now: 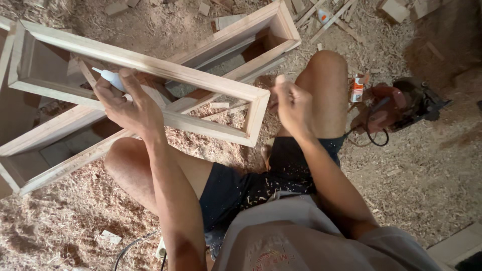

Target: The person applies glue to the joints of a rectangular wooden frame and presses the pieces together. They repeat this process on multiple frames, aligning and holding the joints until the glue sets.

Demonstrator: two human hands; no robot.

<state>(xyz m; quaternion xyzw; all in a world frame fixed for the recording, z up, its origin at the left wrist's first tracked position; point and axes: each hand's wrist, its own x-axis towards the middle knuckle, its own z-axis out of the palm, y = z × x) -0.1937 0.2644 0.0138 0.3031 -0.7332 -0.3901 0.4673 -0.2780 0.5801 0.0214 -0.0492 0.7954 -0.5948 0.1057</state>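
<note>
Left hand: your left hand (pixel 128 108) is curled tight round a small white glue bottle (pixel 111 78), nozzle poking out to the left, over the long rail of the wooden frame (pixel 150 65).

Right hand: your right hand (pixel 291 103) is bunched into a loose fist just off the frame's right-hand corner. Whether it pinches anything I cannot tell, the fingers hide it.

Frame: a narrow open rectangle of pale timber, lying tilted across a second, larger frame (pixel 60 145) beneath it. Its right corner sits just beside your raised knee (pixel 324 75).

Bottle: it's in your fist, above the upper frame's middle stretch, tip pointing away from your body and not clearly touching wood.

Doing it well: to my eye this is gluing work, so bring the nozzle right down onto the joint line before you squeeze. Keep the bead thin and steady. Let the right hand brace that corner so the frame doesn't rock on the one below.

Watch out: sawdust (pixel 427 175) is everywhere, and loose shavings in wet glue would likely weaken the bond. Brush the face first, I'd say.

Around you: a reddish power saw (pixel 401 103) with its black cord lies well apart to your right, a small orange-and-white carton (pixel 357 88) near it. Offcuts (pixel 396 9) are scattered along the top.
</note>
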